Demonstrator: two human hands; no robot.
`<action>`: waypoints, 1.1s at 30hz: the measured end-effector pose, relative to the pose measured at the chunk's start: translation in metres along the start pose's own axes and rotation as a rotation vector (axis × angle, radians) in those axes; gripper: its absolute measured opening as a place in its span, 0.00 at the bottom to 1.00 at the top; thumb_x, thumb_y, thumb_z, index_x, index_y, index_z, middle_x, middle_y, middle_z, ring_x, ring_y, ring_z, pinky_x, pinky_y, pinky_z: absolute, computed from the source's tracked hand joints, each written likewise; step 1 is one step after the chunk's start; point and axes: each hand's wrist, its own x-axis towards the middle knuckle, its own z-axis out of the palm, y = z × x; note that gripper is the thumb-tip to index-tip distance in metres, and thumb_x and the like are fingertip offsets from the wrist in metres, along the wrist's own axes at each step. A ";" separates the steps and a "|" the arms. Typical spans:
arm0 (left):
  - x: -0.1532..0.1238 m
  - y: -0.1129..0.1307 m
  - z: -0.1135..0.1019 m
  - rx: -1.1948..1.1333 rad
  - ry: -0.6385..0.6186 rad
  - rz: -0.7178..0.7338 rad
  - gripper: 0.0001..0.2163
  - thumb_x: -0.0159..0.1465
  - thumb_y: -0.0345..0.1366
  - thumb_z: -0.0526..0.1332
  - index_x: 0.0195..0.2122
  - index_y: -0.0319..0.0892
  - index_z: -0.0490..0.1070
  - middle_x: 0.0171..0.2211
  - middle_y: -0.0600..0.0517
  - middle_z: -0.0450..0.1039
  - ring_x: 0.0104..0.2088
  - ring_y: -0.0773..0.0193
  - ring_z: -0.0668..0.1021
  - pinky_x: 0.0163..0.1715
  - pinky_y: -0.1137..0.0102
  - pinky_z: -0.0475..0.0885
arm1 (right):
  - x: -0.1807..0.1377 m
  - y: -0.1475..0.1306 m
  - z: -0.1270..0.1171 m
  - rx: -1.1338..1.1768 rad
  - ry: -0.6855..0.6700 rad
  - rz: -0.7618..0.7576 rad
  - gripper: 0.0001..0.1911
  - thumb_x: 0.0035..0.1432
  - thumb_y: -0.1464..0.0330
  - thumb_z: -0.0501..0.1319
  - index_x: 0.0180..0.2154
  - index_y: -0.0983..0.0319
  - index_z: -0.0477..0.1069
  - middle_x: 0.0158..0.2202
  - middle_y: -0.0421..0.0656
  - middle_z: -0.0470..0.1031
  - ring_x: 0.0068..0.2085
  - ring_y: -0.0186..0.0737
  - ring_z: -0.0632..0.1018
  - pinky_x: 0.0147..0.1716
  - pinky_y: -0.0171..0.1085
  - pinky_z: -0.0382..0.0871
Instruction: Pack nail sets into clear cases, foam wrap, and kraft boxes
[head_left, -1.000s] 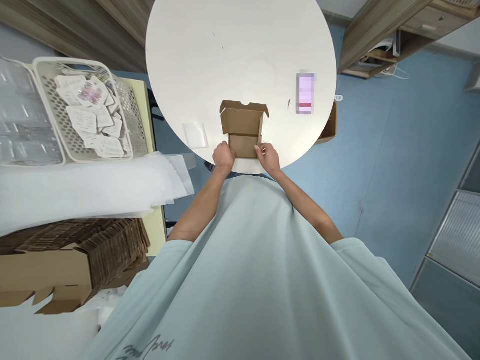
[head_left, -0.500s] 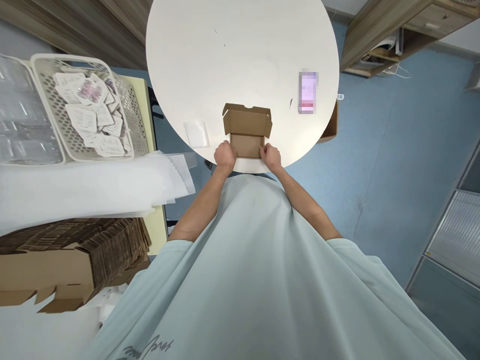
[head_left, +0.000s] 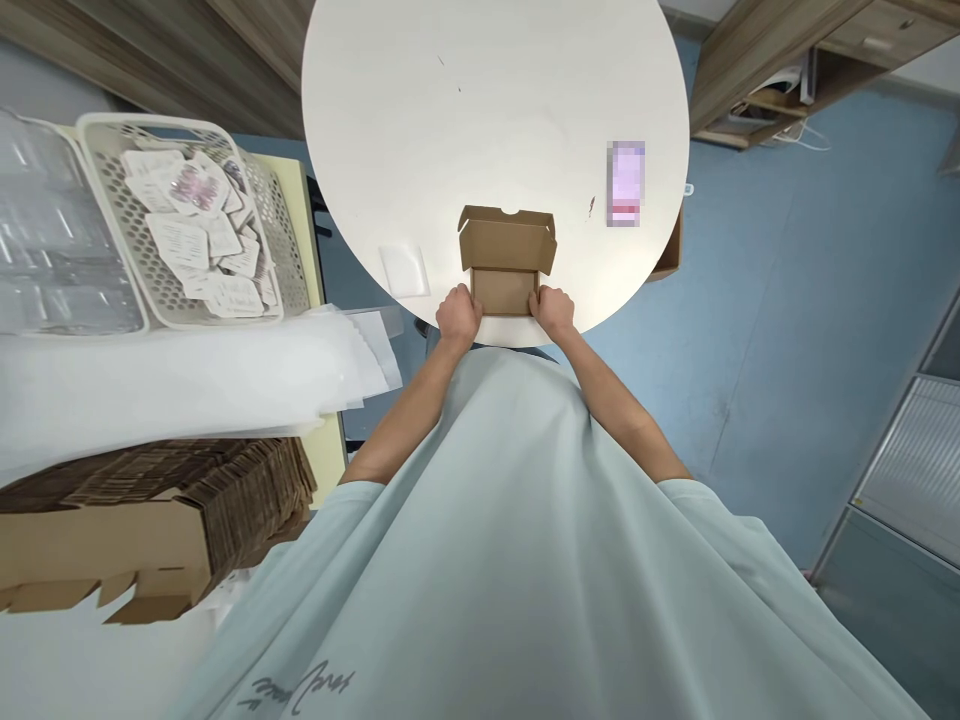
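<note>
A small brown cardboard box [head_left: 505,291] sits at the near edge of the round white table [head_left: 495,120], its lid raised and tilted back away from me. Nothing lies inside the box. My left hand [head_left: 459,315] is closed around its left side wall, thumb at the inner edge. On the opposite side wall my right hand [head_left: 553,312] grips in the same way. Left of the box lies a flat white translucent packet [head_left: 405,270]. A blurred pink and purple item [head_left: 626,184] rests on the table to the right.
To the left, a side table [head_left: 328,455] carries a white basket [head_left: 296,270] of printed packets, clear plastic containers [head_left: 52,220], a stack of white sheets [head_left: 187,375] and many flattened cardboard boxes [head_left: 255,500]. A wooden cabinet [head_left: 750,70] stands at the far right. An open carton [head_left: 670,250] shows beneath the table's right edge.
The whole view has shifted slightly, so everything appears a little further right. Both hands keep their hold on the box, whose lid stays raised.
</note>
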 end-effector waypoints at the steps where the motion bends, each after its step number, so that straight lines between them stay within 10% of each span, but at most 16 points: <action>1: -0.002 -0.005 -0.002 -0.037 0.004 0.009 0.11 0.80 0.40 0.57 0.55 0.43 0.77 0.55 0.36 0.84 0.56 0.38 0.84 0.56 0.52 0.77 | -0.001 0.002 -0.002 0.019 0.005 0.015 0.19 0.80 0.53 0.60 0.38 0.57 0.75 0.41 0.60 0.83 0.50 0.69 0.84 0.54 0.62 0.78; 9: 0.031 -0.081 -0.049 -0.230 0.340 -0.204 0.15 0.78 0.43 0.64 0.61 0.43 0.71 0.57 0.39 0.82 0.61 0.45 0.83 0.67 0.53 0.75 | -0.035 0.020 -0.033 0.177 0.149 0.115 0.28 0.78 0.43 0.60 0.32 0.55 0.72 0.38 0.53 0.86 0.44 0.59 0.85 0.48 0.50 0.78; 13: 0.060 -0.099 -0.067 -0.220 0.286 -0.345 0.25 0.66 0.47 0.77 0.57 0.40 0.72 0.65 0.32 0.76 0.64 0.37 0.80 0.67 0.46 0.77 | -0.057 0.019 -0.042 0.213 0.162 0.152 0.24 0.79 0.47 0.60 0.34 0.56 0.74 0.43 0.52 0.89 0.45 0.56 0.86 0.46 0.47 0.77; 25: 0.059 -0.077 -0.060 -0.231 0.307 -0.284 0.22 0.66 0.39 0.77 0.56 0.43 0.69 0.51 0.43 0.79 0.58 0.43 0.83 0.64 0.51 0.78 | -0.073 0.009 -0.046 0.296 0.131 0.059 0.22 0.80 0.50 0.58 0.40 0.57 0.78 0.48 0.51 0.90 0.47 0.55 0.87 0.47 0.47 0.78; 33: -0.004 -0.056 -0.031 -0.306 0.342 -0.208 0.16 0.67 0.36 0.69 0.52 0.49 0.66 0.49 0.50 0.78 0.52 0.55 0.84 0.57 0.60 0.79 | -0.066 -0.011 -0.055 0.340 -0.017 -0.256 0.13 0.78 0.58 0.62 0.48 0.58 0.83 0.46 0.48 0.89 0.44 0.52 0.86 0.50 0.49 0.80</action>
